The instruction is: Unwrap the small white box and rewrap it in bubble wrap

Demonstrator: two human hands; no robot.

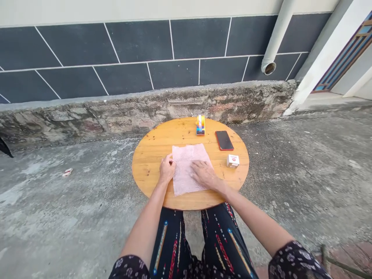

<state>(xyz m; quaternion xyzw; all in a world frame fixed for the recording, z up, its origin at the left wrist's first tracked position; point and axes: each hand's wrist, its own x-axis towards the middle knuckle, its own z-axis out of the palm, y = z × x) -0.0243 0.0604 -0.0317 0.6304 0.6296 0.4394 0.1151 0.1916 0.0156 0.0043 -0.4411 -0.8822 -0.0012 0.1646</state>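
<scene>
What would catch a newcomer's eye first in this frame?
A round wooden table on bare concrete, with a pink sheet spread flat at its middle. The left hand rests on the sheet's left edge and the right hand lies flat on it. Behind lie a colourful block, a phone and a small box.

A sheet of bubble wrap lies at the middle of the round surface, which sits mid-frame. The left hand rests on its left edge, the right hand on its right part. Above it stands a stack of blocks; right of that lies a phone, and below the phone a small box.
</scene>
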